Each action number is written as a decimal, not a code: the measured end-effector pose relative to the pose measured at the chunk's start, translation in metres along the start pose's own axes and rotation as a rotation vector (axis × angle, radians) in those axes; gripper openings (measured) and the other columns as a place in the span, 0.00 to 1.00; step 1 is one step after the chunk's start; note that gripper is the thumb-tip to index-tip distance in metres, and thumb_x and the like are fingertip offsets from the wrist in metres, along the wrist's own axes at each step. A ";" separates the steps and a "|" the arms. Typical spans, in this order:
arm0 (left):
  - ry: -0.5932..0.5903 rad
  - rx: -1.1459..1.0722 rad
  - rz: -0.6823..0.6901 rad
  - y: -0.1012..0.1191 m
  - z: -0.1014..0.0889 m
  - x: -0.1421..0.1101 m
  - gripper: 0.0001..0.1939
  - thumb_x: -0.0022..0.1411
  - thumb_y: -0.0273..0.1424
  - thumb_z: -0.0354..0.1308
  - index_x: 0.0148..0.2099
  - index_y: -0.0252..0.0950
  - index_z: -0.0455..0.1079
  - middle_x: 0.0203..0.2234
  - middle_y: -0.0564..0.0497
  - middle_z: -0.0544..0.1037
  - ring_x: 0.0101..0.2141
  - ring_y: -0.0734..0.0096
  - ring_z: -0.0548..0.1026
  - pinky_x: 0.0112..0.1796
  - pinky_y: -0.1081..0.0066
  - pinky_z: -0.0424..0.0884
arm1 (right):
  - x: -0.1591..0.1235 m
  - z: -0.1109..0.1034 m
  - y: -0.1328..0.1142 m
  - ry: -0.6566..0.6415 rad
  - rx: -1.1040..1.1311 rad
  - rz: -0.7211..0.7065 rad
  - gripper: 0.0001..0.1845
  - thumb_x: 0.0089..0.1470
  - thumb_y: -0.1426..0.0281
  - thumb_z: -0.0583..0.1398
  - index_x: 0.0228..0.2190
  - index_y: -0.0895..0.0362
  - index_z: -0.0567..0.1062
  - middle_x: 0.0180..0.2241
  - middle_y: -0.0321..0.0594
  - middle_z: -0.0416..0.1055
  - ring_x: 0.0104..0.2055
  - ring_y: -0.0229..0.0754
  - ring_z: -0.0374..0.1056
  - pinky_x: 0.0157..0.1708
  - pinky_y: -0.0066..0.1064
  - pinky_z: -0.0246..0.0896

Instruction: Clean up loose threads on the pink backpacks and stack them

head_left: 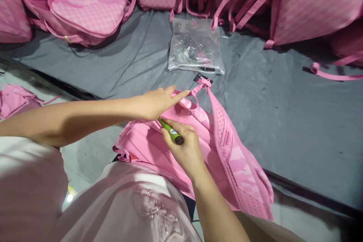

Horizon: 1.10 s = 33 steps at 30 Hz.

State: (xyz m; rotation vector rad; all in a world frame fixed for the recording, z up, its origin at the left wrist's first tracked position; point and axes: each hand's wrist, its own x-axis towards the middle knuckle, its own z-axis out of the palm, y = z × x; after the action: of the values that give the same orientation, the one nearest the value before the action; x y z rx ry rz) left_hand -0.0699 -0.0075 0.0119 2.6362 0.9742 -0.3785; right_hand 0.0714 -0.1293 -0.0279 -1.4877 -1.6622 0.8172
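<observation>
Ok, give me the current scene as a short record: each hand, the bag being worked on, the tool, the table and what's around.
Left hand: over the backpack's upper part, fingers extended; grip unclear
Right hand: closed around the green tool
Green tool: black end cap toward the wearer; tip not clearly visible
Pink backpack: partly on the table edge, dotted straps visible
Clear plastic bag: on the table beyond the backpack; small contents indistinct
Table: grey covering
Background: more pink bags along the far side
</observation>
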 end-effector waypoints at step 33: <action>0.022 -0.029 -0.035 0.001 0.005 -0.005 0.57 0.50 0.09 0.46 0.74 0.50 0.29 0.70 0.40 0.48 0.64 0.51 0.61 0.52 0.60 0.70 | 0.098 -0.132 0.049 0.340 -0.514 -0.062 0.13 0.56 0.75 0.56 0.41 0.56 0.78 0.41 0.44 0.78 0.44 0.47 0.74 0.47 0.36 0.66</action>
State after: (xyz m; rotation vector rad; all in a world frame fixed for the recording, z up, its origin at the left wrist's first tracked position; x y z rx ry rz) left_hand -0.0741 -0.0129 0.0088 2.6060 1.0267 -0.3412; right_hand 0.2052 -0.0284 0.0106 -1.7848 -1.7128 0.0819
